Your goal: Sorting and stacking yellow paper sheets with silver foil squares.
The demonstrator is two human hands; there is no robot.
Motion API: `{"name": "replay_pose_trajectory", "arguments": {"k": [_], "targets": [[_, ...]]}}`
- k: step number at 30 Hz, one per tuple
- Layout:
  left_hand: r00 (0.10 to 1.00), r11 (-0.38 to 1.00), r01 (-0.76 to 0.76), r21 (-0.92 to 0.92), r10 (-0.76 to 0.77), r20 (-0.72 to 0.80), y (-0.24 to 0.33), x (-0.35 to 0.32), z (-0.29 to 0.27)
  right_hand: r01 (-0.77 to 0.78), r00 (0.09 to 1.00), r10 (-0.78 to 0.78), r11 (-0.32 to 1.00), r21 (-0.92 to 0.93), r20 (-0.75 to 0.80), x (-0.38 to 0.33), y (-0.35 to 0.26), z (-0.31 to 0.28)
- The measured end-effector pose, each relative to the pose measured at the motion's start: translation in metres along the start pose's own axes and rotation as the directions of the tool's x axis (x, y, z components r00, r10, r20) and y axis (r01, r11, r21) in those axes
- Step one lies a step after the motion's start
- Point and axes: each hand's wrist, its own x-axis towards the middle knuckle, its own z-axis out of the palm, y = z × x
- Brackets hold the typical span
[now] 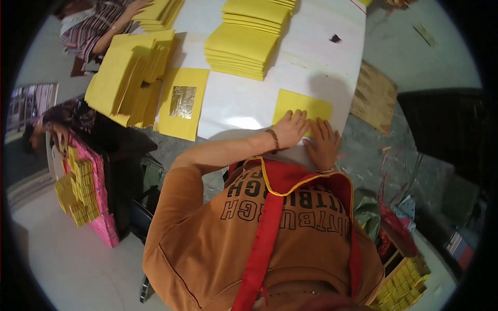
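Observation:
A flat yellow paper piece [298, 101], perhaps an envelope or folded sheet, lies near the table's front edge. My left hand [292, 127] rests on its near edge with the fingers stretched out flat. Close beside it, my right hand [325, 145] touches the right part of the same edge, its fingers extended and slightly apart. Neither hand grips anything. To the left, another yellow piece [168, 118] bears a shiny metallic rectangle [183, 102]. Whether the piece under my hands has such a patch cannot be seen.
Neat yellow stacks [238, 46] stand on the white table [228, 106], with a leaning pile [127, 78] at left. A co-worker's hand [136, 8] touches a stack at far left. A small dark scrap [335, 38] lies right. More yellow bundles sit on a pink-covered surface [104, 207].

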Motion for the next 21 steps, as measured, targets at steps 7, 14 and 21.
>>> {"name": "replay_pose_trajectory", "arguments": {"k": [7,14,21], "targets": [[0.996,0.947,0.087,-0.311,-0.079,0.037,-0.023,0.02,-0.007,-0.056,0.98,0.16,0.787,0.615,-0.116,0.022,0.033,0.002],[0.985,0.418,0.082,-0.905,-0.175,0.008,-0.118,0.032,-0.133,-0.271,0.716,0.636,-0.13,0.954,0.29,0.049,0.007,-0.013],[0.884,0.989,0.055,-0.136,-0.112,-0.454,-0.23,0.005,-0.119,-0.413,0.786,0.441,-0.146,0.899,0.433,0.106,-0.046,0.002]]}}
